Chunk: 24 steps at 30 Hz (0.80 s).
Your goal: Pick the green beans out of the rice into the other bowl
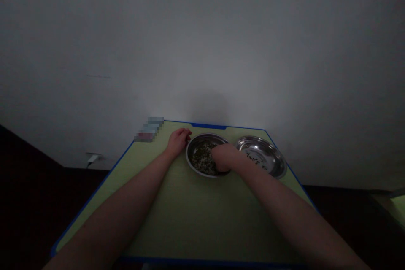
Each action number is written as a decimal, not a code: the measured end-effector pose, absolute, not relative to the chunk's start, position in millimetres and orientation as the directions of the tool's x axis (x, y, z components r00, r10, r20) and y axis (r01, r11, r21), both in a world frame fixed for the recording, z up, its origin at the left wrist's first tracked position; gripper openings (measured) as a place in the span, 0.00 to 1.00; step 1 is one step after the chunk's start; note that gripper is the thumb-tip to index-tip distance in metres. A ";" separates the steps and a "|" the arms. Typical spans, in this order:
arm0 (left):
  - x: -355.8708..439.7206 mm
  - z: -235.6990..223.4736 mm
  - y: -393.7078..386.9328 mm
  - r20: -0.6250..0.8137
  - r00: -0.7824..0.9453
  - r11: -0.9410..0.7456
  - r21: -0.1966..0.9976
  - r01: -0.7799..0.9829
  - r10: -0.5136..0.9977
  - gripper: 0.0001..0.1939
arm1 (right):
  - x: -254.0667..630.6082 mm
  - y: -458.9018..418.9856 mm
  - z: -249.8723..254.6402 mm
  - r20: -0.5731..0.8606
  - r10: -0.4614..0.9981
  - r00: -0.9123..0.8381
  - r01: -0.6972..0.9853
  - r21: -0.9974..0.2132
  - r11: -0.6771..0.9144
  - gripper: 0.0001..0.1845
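A round metal bowl [207, 136] holds a mix of pale, rice-like grains and dark or greenish bits [201, 160]. My right hand [223, 157] reaches down into this bowl with its fingers bent together. Their tips are hidden, so whatever they pinch cannot be made out. My left hand [179, 140] rests at the bowl's left edge with fingers curled; whether they grip the rim is unclear. To the right stands a second, shiny metal bowl [276, 157], partly behind my right forearm. Several small dark pieces [255, 159] lie scattered on its bottom.
Both bowls stand on a pale green table [190, 215] with blue edging. A blurred-out flat item [149, 130] lies at its far left corner. A grey wall [209, 50] rises behind the table. Low on the left, a white plug [93, 158] sits in the wall.
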<state>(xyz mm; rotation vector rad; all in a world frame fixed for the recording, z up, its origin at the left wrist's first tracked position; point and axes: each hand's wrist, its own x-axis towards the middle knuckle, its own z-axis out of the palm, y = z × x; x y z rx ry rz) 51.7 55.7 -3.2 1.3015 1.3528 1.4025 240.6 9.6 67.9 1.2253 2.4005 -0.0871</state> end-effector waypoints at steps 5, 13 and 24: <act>52.0 -4.1 55.9 0.139 -0.170 -0.127 0.989 0.081 0.976 0.14 | 243.2 10.5 71.4 -0.363 0.766 -0.530 0.769 0.176 0.615 0.23; 52.1 -1.6 54.0 0.147 -0.179 -0.129 0.985 0.111 0.973 0.15 | 271.3 15.8 106.4 -0.241 0.786 -0.569 0.804 0.037 0.593 0.19; 51.8 -0.2 52.0 0.132 -0.168 -0.114 0.987 0.114 0.977 0.15 | 348.6 -2.5 106.1 -0.001 0.758 -0.652 0.689 -0.418 0.592 0.16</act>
